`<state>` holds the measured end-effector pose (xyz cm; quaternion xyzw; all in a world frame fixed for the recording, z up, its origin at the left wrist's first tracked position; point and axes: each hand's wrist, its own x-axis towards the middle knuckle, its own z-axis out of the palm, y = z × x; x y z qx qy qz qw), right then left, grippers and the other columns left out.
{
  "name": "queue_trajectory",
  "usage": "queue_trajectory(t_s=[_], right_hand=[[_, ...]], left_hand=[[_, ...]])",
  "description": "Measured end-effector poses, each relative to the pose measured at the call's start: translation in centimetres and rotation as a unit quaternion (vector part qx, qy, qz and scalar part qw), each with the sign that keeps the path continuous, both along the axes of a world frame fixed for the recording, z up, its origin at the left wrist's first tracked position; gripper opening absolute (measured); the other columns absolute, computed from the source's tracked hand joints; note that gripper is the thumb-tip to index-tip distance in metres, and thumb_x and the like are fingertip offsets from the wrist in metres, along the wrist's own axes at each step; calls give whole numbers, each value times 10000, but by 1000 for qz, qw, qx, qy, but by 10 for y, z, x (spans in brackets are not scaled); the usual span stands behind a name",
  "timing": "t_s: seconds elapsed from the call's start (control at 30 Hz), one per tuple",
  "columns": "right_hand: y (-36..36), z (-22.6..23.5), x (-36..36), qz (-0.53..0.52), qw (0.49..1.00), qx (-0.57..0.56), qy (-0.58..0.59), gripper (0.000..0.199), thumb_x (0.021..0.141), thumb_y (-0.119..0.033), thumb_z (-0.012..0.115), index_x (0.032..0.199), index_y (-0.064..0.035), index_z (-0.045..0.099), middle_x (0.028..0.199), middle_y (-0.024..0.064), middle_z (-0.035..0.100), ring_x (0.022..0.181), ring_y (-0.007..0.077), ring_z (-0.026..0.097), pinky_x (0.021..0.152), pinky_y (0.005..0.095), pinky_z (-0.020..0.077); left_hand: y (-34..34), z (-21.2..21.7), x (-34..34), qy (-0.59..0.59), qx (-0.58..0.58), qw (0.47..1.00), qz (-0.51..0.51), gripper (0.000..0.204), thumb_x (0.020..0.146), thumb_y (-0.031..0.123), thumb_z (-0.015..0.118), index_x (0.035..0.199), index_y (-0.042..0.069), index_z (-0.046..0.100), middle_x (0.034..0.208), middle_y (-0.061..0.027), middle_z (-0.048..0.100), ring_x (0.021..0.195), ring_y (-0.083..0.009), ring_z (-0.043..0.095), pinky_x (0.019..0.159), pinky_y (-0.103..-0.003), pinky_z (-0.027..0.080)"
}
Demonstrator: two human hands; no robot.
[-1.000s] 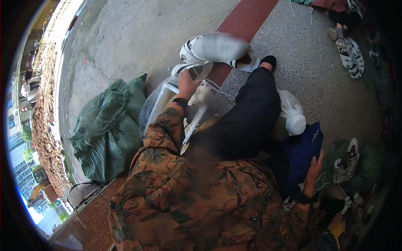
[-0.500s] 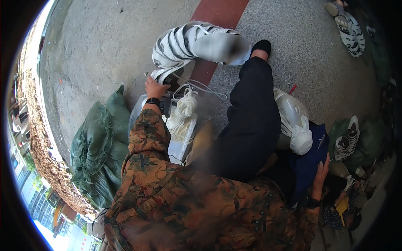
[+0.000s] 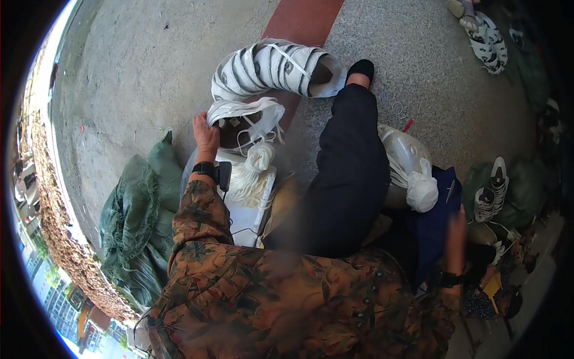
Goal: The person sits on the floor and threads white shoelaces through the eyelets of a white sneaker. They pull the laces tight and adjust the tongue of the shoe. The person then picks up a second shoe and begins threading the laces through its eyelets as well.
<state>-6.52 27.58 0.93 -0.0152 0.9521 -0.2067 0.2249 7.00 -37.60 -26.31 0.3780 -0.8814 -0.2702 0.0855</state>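
head view: the left hand (image 3: 206, 136) was closed on the rim of a white shoe upper (image 3: 245, 122) above the white bag (image 3: 254, 197); a steady pinch was judged best. the right hand (image 3: 457, 230) was blurred, its fingers' state untellable.

One camera sits on the person's head and looks straight down, close over the lap and the left hand (image 3: 206, 134), ground all around.
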Motion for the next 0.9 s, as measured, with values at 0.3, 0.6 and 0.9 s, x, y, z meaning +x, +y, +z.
queue_trajectory(t_s=[0.3, 0.6, 0.9], right_hand=[[-114, 54, 8, 250, 935, -48, 246, 403, 755, 42, 582, 1146, 74, 489, 1170, 235, 522, 1070, 405, 522, 918, 431, 429], [-218, 75, 49, 346, 868, -276, 225, 571, 745, -37, 674, 1241, 93, 423, 1195, 281, 481, 1055, 411, 528, 911, 415, 457], [-167, 47, 74, 135, 941, -296, 96, 411, 769, -107, 652, 1127, 48, 525, 1063, 193, 592, 1000, 294, 590, 881, 387, 440]], left_hand=[[74, 198, -57, 319, 303, 898, -8, 250, 819, 88, 582, 1050, -8, 582, 956, -77, 622, 862, -161, 581, 779, -274, 450], [254, 301, -88, 321, 415, 843, -116, 261, 855, 118, 536, 1090, 13, 490, 976, -53, 556, 874, -102, 516, 773, -230, 428], [302, 305, -61, 260, 405, 781, -398, 495, 897, 328, 553, 1241, -7, 429, 1135, -172, 503, 1064, -278, 501, 934, -378, 389]])
